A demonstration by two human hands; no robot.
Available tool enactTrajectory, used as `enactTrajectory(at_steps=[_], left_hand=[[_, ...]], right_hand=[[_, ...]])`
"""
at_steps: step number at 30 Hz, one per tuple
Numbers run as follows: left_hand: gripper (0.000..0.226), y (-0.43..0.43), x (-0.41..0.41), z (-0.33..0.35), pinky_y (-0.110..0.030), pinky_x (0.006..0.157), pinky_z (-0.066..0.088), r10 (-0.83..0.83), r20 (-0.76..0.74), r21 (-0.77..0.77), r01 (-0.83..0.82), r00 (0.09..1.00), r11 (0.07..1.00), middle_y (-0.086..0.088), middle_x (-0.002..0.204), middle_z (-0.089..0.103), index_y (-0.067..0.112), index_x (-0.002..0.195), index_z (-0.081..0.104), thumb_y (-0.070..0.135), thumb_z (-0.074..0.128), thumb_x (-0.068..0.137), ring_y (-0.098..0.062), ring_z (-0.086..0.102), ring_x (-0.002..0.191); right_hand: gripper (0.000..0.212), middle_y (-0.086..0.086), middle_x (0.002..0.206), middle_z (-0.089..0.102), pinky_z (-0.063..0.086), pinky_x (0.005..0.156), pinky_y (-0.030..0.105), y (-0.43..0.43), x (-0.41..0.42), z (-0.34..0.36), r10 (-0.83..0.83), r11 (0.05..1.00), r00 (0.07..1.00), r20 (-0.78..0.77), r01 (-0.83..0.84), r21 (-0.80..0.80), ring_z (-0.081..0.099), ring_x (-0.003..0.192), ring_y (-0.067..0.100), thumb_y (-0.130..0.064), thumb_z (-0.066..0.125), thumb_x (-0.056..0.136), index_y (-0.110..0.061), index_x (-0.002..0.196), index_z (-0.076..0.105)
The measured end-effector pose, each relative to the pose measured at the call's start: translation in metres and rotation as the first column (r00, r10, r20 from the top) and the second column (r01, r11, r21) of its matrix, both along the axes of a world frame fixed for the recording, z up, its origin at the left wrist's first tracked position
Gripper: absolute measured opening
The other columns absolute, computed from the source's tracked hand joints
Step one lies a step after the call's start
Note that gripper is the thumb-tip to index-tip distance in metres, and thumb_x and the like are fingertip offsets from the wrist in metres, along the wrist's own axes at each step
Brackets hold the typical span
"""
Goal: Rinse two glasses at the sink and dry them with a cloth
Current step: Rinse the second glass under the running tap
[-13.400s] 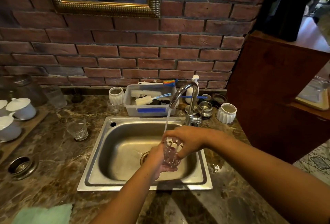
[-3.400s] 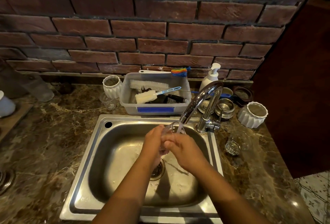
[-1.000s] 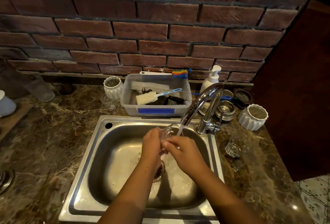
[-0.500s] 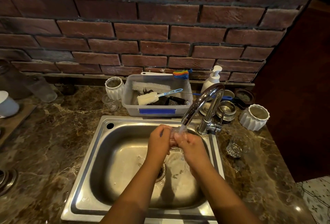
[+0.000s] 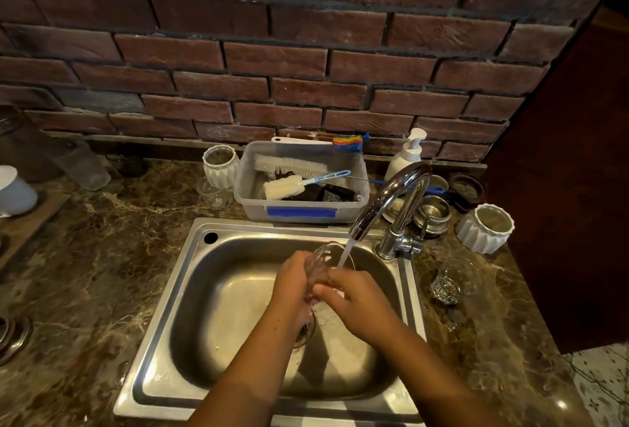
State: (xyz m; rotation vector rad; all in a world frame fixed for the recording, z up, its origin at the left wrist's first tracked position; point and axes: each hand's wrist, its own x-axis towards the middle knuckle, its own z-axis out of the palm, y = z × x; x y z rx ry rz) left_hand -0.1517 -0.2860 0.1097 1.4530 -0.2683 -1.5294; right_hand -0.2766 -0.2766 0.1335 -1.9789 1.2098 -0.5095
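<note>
Over the steel sink (image 5: 190, 290) I hold a clear patterned glass (image 5: 323, 256), tilted with its mouth toward the running tap (image 5: 391, 202). My left hand (image 5: 294, 285) grips its left side and my right hand (image 5: 354, 297) wraps the lower right. Water streams from the spout onto the glass rim and my right fingers. A second clear glass (image 5: 454, 280) lies on its side on the marble counter right of the sink. No cloth is in view.
Behind the sink stands a plastic tub (image 5: 299, 203) of brushes, a soap pump bottle (image 5: 405, 154), two white ribbed cups (image 5: 485, 227), metal lids (image 5: 434, 214) and a small glass (image 5: 212, 193). A brick wall rises behind. A wooden cabinet (image 5: 571, 188) borders the right.
Both hands shifted slightly on the glass under the stream, turning it. The glass on the right counter has not moved.
</note>
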Motion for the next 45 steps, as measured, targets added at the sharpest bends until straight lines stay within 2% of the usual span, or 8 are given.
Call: enactTrajectory(at_steps=[5, 9, 15, 18, 25, 33, 40, 45], left_hand=[[0.020, -0.001, -0.002, 0.013, -0.019, 0.062, 0.049, 0.079, 0.622, -0.374, 0.207, 0.779, 0.904, -0.004, 0.084, 0.064, 0.016, 0.089, 0.064, 0.017, 0.048, 0.102, -0.014, 0.060, 0.076], [0.017, 0.000, -0.001, 0.009, -0.009, 0.069, 0.044, 0.103, 0.826, -0.386, 0.422, 0.554, 0.820, 0.008, 0.091, 0.061, 0.027, 0.091, 0.061, 0.016, 0.052, 0.100, -0.003, 0.058, 0.086], [0.025, 0.002, -0.002, 0.004, -0.027, 0.066, 0.056, -0.036, 0.515, -0.331, 0.237, 0.856, 0.913, -0.005, 0.086, 0.070, 0.015, 0.090, 0.068, 0.012, 0.047, 0.101, -0.018, 0.066, 0.080], [0.026, -0.003, -0.004, 0.015, -0.028, 0.061, 0.054, -0.042, 0.259, -0.179, 0.091, 0.965, 0.980, -0.011, 0.092, 0.074, 0.010, 0.099, 0.070, 0.018, 0.047, 0.102, -0.024, 0.069, 0.086], [0.040, 0.007, 0.007, 0.014, -0.027, 0.050, 0.053, -0.109, -0.478, 0.091, 0.172, 0.871, 0.981, -0.012, 0.082, 0.070, 0.006, 0.107, 0.069, 0.042, 0.054, 0.098, -0.020, 0.065, 0.062], [0.022, 0.001, -0.007, 0.015, -0.031, 0.063, 0.049, 0.064, 0.174, -0.065, -0.053, 0.983, 0.996, -0.011, 0.082, 0.065, 0.012, 0.089, 0.066, 0.017, 0.048, 0.100, -0.020, 0.060, 0.076], [0.015, 0.005, -0.008, 0.015, -0.027, 0.073, 0.055, 0.114, 0.722, -0.372, 0.244, 0.682, 0.896, 0.003, 0.090, 0.066, 0.023, 0.090, 0.066, 0.019, 0.056, 0.099, -0.013, 0.064, 0.086], [0.021, 0.004, -0.006, 0.015, -0.029, 0.069, 0.056, -0.009, 0.485, -0.298, 0.176, 0.874, 0.938, -0.009, 0.092, 0.071, 0.013, 0.093, 0.069, 0.012, 0.050, 0.101, -0.021, 0.067, 0.086]], right_hand=[[0.025, 0.008, 0.095, 0.077, 0.055, 0.093, 0.048, 0.001, 0.014, 0.003, -0.578, 0.758, 0.691, 0.434, 0.257, 0.600, 0.071, 0.099, 0.026, -0.027, 0.054, 0.099, -0.014, 0.098, 0.075], [0.031, 0.021, 0.108, 0.073, 0.052, 0.095, 0.051, 0.006, 0.012, 0.004, -0.808, 0.502, 0.317, 0.496, -0.071, 0.862, 0.070, 0.106, 0.034, -0.026, 0.055, 0.099, -0.003, 0.112, 0.070], [0.025, 0.004, 0.096, 0.078, 0.052, 0.097, 0.055, 0.002, 0.008, -0.001, -0.503, 0.829, 0.764, 0.404, 0.293, 0.477, 0.072, 0.099, 0.023, -0.022, 0.053, 0.100, -0.021, 0.095, 0.078], [0.022, -0.006, 0.095, 0.077, 0.057, 0.088, 0.041, -0.002, 0.003, 0.013, -0.193, 0.976, 0.955, 0.224, 0.164, 0.143, 0.071, 0.092, 0.007, -0.022, 0.055, 0.099, -0.024, 0.099, 0.077], [0.018, -0.006, 0.098, 0.069, 0.045, 0.091, 0.030, -0.008, -0.005, 0.040, 0.223, 0.919, 0.872, -0.435, -0.337, -0.205, 0.062, 0.093, 0.010, -0.035, 0.052, 0.099, -0.029, 0.100, 0.069], [0.019, -0.004, 0.089, 0.076, 0.057, 0.083, 0.033, 0.004, 0.008, 0.009, -0.178, 0.969, 0.975, 0.134, 0.150, 0.198, 0.069, 0.085, 0.008, -0.025, 0.057, 0.097, -0.021, 0.097, 0.076], [0.026, 0.016, 0.111, 0.074, 0.055, 0.088, 0.042, 0.009, 0.015, 0.007, -0.766, 0.526, 0.438, 0.470, 0.008, 0.850, 0.069, 0.107, 0.027, -0.022, 0.054, 0.100, -0.007, 0.116, 0.068], [0.024, 0.003, 0.100, 0.077, 0.053, 0.098, 0.046, 0.008, 0.009, 0.005, -0.417, 0.872, 0.798, 0.435, 0.217, 0.439, 0.071, 0.102, 0.017, -0.015, 0.053, 0.100, -0.018, 0.102, 0.077]])
